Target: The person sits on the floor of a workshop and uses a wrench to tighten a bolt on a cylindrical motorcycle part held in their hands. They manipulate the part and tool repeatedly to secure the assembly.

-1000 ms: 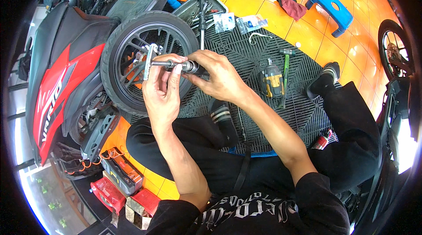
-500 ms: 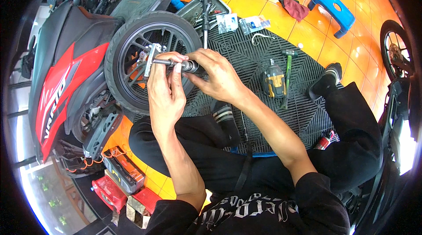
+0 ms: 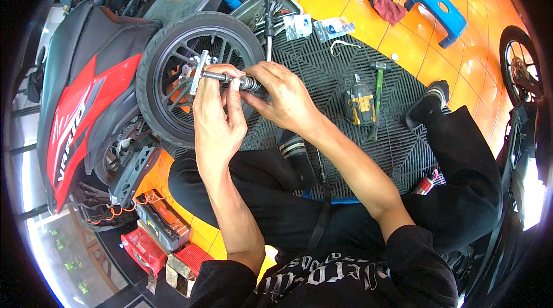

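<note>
A metal rod (image 3: 213, 75) with a flat silver crossbar (image 3: 199, 72) at its left end is held between my hands, above the wheel. Toward its right end sits a dark ribbed collar (image 3: 249, 82). My left hand (image 3: 219, 121) is closed around the rod, its thumb and fingers near the collar. Fingers of my right hand (image 3: 286, 99) wrap the collar end and hide the rest of it. Under the held part lies a spoked wheel (image 3: 151, 80) with a black tyre, partly covered by my left hand.
A red and black scooter (image 3: 95, 95) stands at left. Behind the wheel is a metal tool tray (image 3: 292, 4). The black mat (image 3: 322, 66) bears a green-handled hammer (image 3: 378, 97) and a yellow-black power tool (image 3: 361, 106). A blue stool (image 3: 435, 5) stands far right.
The rod has turned slightly, so its crossbar shows a narrower face and tilts differently. Both hands keep their grip and have barely moved.
</note>
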Demonstrator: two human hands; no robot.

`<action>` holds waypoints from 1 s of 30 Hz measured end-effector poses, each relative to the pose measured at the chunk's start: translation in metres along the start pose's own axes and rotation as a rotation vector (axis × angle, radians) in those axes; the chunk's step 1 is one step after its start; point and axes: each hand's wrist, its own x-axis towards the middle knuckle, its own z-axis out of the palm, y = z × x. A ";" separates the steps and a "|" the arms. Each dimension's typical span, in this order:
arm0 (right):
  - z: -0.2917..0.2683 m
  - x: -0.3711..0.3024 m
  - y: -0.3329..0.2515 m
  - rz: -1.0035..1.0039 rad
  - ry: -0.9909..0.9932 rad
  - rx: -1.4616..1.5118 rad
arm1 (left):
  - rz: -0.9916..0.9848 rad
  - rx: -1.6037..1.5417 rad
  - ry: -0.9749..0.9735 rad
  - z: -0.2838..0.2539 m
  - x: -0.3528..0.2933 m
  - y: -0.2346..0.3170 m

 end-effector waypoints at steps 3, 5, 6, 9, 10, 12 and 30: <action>0.001 0.000 0.005 0.005 -0.006 0.004 | 0.007 -0.002 0.019 0.001 0.002 0.001; 0.002 0.001 0.007 0.015 -0.010 0.006 | 0.024 -0.002 0.035 0.004 0.003 -0.002; 0.003 0.001 0.006 0.008 -0.001 0.005 | 0.045 0.008 0.047 0.004 0.004 -0.005; 0.006 0.001 0.007 0.006 0.014 0.013 | -0.085 -0.099 0.031 0.004 -0.001 -0.005; 0.006 -0.001 0.009 0.018 0.013 0.024 | -0.160 -0.158 0.016 0.005 -0.001 -0.004; 0.009 -0.003 0.011 0.019 0.035 0.037 | -0.080 -0.119 0.035 0.007 0.001 -0.005; -0.015 0.011 -0.004 0.165 -0.297 -0.137 | -0.183 -0.281 0.094 0.009 -0.008 -0.012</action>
